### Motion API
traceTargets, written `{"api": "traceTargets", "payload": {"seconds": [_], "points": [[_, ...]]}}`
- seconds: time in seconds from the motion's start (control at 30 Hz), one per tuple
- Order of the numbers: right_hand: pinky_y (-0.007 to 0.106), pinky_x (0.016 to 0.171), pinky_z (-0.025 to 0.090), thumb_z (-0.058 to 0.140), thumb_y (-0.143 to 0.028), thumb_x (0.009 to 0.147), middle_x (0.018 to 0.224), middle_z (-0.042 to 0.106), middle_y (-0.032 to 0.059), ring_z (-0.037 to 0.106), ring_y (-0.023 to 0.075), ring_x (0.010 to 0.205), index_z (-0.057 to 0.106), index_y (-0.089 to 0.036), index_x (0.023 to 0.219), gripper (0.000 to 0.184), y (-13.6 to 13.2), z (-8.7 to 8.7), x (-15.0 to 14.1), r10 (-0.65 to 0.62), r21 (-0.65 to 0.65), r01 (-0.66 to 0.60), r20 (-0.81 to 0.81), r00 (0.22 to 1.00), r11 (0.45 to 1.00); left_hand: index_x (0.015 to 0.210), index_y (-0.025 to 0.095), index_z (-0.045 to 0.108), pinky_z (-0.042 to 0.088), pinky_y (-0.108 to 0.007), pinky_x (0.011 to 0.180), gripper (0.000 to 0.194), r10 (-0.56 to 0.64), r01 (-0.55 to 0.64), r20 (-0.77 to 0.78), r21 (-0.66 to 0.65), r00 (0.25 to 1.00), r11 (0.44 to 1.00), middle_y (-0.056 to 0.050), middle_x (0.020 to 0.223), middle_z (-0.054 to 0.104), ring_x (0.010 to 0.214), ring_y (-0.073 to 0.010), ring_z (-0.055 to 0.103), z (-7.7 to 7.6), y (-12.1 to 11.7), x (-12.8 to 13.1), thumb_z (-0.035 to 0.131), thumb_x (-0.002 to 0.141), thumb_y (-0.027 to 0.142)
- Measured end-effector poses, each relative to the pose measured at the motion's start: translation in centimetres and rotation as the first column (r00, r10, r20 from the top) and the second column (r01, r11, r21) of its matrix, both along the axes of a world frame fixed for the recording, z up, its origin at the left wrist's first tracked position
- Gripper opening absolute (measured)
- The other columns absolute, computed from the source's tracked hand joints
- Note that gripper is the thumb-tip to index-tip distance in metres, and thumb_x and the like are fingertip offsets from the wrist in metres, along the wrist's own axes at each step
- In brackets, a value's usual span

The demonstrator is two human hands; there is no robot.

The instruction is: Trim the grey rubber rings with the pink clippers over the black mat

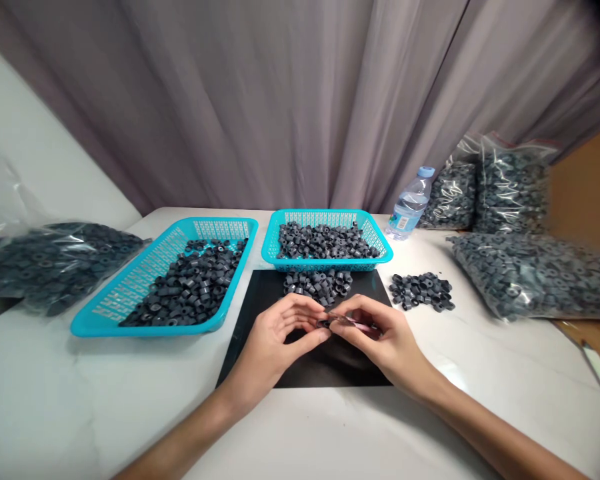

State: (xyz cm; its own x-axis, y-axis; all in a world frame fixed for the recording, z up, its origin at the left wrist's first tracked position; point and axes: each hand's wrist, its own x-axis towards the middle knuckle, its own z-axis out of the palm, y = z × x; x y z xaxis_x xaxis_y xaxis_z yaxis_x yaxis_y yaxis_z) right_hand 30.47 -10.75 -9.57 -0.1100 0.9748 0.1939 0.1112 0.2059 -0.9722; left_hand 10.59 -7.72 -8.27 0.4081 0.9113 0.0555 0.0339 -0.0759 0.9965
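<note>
Rings (423,291) matt plastic; baskets (145,330) smooth, glossy plastic; curtain (240,100) matt cloth; tabletop (130,400) glossy.

Bare forearms (225,407) angle inward, left grip (276,339) and right grip (387,333) pinching close together, fingers (297,303) curled, thumbs (310,341) extended.

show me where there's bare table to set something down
Bare white tabletop lies between the left turquoise basket and left forearm, and between the right forearm and front right plastic bag. Crowded: around the right turquoise basket; gray rings in front, water bottle alongside.
</note>
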Motion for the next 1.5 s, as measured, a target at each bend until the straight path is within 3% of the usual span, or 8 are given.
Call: {"api": "traceTargets", "payload": {"seconds": [0.2,0.57,0.9,1.3,1.5], "points": [[0.028,0.062,0.04,0.075,-0.041,0.088,0.094,0.065,0.0038,0.054,0.0151,0.071,0.072,-0.023,0.105,0.025,0.01,0.31,0.33,0.056,0.052,-0.058,0.037,0.998,0.997,0.097,0.02,0.066,0.056,-0.027,0.09,0.021,0.027,-0.028,0.05,0.024,0.998,0.999,-0.001,0.096,0.071,0.094,-0.0151,0.068,0.6,-0.11,0.07,0.08,0.082,0.024],[0.028,0.059,0.038,0.074,-0.04,0.088,0.088,0.063,0.0024,0.048,0.0135,0.066,0.072,-0.022,0.104,0.023,0.04,0.1,0.41,0.052,0.052,-0.053,0.014,0.999,0.997,0.099,0.021,0.065,0.056,-0.028,0.093,0.023,0.037,-0.038,0.054,0.023,0.998,0.999,-0.002,0.099,0.072,0.097,-0.0168,0.068,0.54,-0.41,0.1,0.08,0.082,0.024],[0.028,0.059,0.04,0.069,-0.037,0.092,0.089,0.066,0.0033,0.052,0.0153,0.068,0.072,-0.024,0.103,0.017,0.22,-0.23,0.62,-0.026,0.141,0.009,0.121,0.992,0.99,0.1,0.022,0.065,0.053,-0.029,0.091,0.02,0.046,-0.036,-0.075,0.127,0.996,0.991,-0.002,0.101,0.073,0.097,-0.0173,0.068,0.44,-0.14,-0.15,0.077,0.085,0.027],[0.027,0.062,0.045,0.069,-0.04,0.092,0.098,0.069,0.0044,0.06,0.0169,0.076,0.069,-0.025,0.11,0.024,0.02,-0.51,0.31,0.049,0.033,-0.051,0.076,0.996,0.998,0.097,0.023,0.068,0.052,-0.028,0.084,0.01,0.111,-0.013,-0.282,0.328,0.953,0.945,0.0,0.094,0.072,0.087,-0.0167,0.067,0.64,-0.35,-0.13,0.071,0.088,0.028],[0.025,0.06,0.042,0.071,-0.042,0.09,0.094,0.068,0.0031,0.054,0.0136,0.069,0.068,-0.023,0.111,0.028,0.19,-0.16,0.22,0.033,-0.024,-0.035,-0.051,0.998,0.999,0.096,0.023,0.066,0.053,-0.029,0.082,0.009,0.134,-0.04,-0.244,0.355,0.96,0.934,-0.001,0.094,0.071,0.085,-0.0164,0.065,0.53,-0.41,-0.21,0.071,0.089,0.025]]}}
